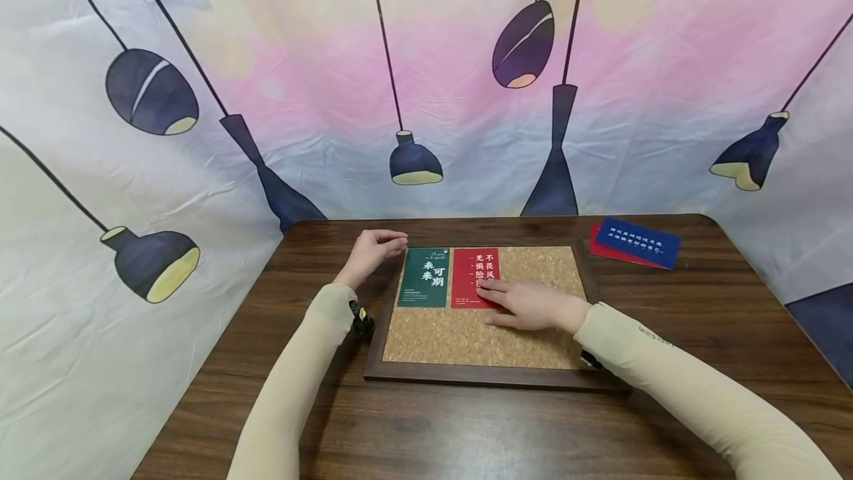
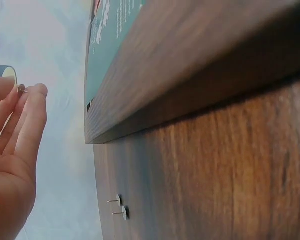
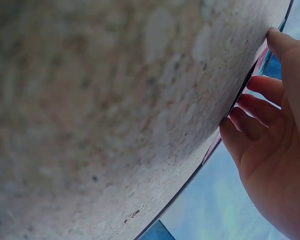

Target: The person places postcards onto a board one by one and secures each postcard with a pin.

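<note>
A framed cork board lies on the table, with a green card and a red card side by side along its upper left. My left hand is raised at the board's top left corner, beside the green card. Between its thumb and fingers it pinches a small thumbtack, best seen in the left wrist view. My right hand rests on the red card's right side, its extended fingers pressing the card to the cork and covering part of the lettering.
Two thumbtacks sit points up on the table left of the board. A blue card overlaps a second red card beyond the board's upper right. Behind the table hangs a cloth backdrop printed with lamps.
</note>
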Demonstrator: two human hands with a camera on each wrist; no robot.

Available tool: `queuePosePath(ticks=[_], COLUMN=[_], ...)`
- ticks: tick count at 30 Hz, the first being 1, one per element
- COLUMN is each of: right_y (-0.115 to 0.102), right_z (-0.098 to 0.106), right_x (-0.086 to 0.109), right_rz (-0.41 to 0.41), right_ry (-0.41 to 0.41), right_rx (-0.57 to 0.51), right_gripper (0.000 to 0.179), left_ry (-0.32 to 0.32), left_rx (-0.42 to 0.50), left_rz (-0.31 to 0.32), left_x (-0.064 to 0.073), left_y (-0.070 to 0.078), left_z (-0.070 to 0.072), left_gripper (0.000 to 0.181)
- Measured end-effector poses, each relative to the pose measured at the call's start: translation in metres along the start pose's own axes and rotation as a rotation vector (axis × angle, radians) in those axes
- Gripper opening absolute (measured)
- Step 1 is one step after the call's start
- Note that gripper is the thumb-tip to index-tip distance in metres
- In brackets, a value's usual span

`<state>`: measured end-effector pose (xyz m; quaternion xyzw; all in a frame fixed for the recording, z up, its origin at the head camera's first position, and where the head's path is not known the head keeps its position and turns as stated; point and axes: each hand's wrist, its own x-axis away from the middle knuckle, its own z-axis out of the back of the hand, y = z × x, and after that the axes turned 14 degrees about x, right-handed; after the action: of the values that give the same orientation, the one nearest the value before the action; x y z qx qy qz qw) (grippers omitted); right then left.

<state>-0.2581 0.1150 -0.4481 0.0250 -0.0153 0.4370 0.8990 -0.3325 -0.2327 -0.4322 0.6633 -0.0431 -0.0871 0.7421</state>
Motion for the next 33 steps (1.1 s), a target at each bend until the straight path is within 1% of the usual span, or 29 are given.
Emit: queuePosePath(ticks=[5,9,12,16,19,22,26,29,33], right_y=[0.000,0.001,0.001,0.001,0.001,0.001,0.000,0.000,-0.001], right_z=[0.000,0.000,-0.001,-0.001,-0.001,-0.001,0.000,0.000,0.000], right_x=[0.000,0.000,0.000,-0.001,0.000,0.000,-0.001,-0.001,0.000], right_rz=[0.001,-0.004,0.004,0.012,0.013,0.015,0.011,0.004,-0.002], right_ry=[0.006,-0.001,0.005,0.015,0.012,0.010,0.001,-0.009,-0.016], right_rx=[-0.002,-0.001,0.003,0.005,0.005,0.010,0.011,0.006,-0.001], right_gripper=[0.066,0.066,0.065,0.065,0.065,0.065,0.066,0.066,0.066], left_ry=[0.011,0.014,0.020,0.038,0.041,0.042,0.041,0.026,0.007], left_rx=[-0.063,-0.066,-0.071,-0.122,-0.140,-0.132,-0.148,-0.148,-0.113], left_rz=[-0.031,-0.051,-0.047,-0.043,-0.044,-0.047,-0.054,-0.046,-0.027], left_x=[0.000,-0.001,0.000,-0.001,-0.001,-0.001,-0.002,-0.003,-0.006], left_y=[0.000,0.000,0.001,0.003,0.003,0.002,0.002,0.004,0.006], left_z=[-0.002,-0.004,-0.006,-0.008,-0.008,-0.009,-0.011,-0.015,-0.022], left_gripper=[0.034,0.037,0.037,0.033,0.029,0.028,0.027,0.028,0.028])
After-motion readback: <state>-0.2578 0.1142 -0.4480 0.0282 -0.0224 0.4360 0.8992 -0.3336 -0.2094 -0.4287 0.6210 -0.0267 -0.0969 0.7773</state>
